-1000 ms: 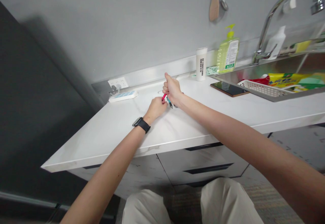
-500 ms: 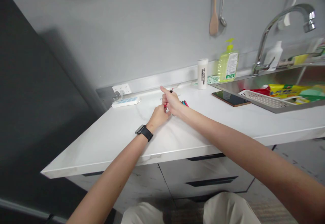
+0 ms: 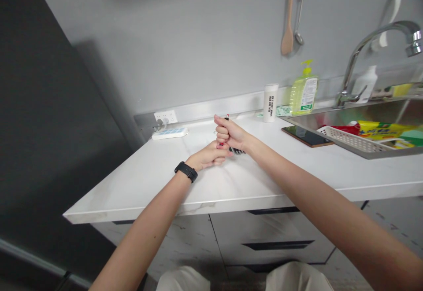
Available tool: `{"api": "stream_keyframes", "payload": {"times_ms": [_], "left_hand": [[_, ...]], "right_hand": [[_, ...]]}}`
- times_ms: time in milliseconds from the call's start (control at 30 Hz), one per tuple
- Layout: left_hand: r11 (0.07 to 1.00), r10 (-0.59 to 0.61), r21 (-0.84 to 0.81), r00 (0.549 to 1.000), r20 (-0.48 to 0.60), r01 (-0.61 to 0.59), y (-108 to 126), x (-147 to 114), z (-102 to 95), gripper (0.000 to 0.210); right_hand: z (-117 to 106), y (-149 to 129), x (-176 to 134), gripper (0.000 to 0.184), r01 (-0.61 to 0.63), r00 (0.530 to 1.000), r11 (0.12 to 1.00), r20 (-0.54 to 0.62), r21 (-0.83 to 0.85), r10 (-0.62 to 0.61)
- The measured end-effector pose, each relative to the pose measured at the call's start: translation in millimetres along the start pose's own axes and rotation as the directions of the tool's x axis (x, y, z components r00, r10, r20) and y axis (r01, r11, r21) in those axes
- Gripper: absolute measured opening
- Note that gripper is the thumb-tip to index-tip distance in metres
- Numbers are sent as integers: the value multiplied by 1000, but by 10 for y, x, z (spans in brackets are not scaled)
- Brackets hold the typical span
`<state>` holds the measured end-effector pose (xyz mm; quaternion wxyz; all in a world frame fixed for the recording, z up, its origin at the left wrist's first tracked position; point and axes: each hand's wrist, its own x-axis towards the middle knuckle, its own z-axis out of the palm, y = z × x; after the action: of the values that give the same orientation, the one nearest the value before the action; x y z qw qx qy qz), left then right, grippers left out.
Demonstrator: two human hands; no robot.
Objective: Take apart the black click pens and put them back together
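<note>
My right hand (image 3: 230,133) is closed in a fist with the thumb laid on top, around a slim red-and-black pen (image 3: 227,116). One end of the pen stands up behind the fist, and a bit of red shows below the fingers. Against that lower red end my left hand (image 3: 211,153), with a black watch on the wrist, is closed; its fingertips touch the right fist. Most of the pen is hidden by the fingers. Several dark pens (image 3: 237,151) lie on the white countertop (image 3: 132,181), partly covered by my right wrist.
A power strip (image 3: 170,133) lies to the left below a wall socket (image 3: 165,116). On the right stand a white canister (image 3: 270,103) and a yellow-green soap bottle (image 3: 304,90). A phone (image 3: 306,137) lies beside the sink (image 3: 373,153), under the faucet (image 3: 360,46).
My left hand has turned and its fingers reach further under the right fist. More of the dark pens' ends show by the right wrist. The view has shifted slightly.
</note>
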<state>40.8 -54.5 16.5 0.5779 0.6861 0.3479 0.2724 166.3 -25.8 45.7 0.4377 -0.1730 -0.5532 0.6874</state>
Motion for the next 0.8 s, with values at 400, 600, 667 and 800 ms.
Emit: {"api": "stream_keyframes", "payload": {"times_ms": [400, 600, 667, 800], "left_hand": [[714, 493, 691, 784, -378, -115, -200, 197, -328, 10], [625, 521, 770, 802, -291, -127, -196, 169, -269, 24], [587, 521, 802, 811, -267, -113, -203, 165, -280, 18], [584, 452, 812, 838, -306, -18, -235, 135, -401, 11]], "right_hand": [[-316, 117, 194, 31, 167, 911, 967, -404, 191, -77], [-313, 166, 222, 32, 207, 928, 966, -342, 155, -144], [-324, 190, 227, 32, 191, 928, 977, -342, 96, -148], [-389, 246, 223, 37, 37, 881, 961, -445, -275, -161]]}}
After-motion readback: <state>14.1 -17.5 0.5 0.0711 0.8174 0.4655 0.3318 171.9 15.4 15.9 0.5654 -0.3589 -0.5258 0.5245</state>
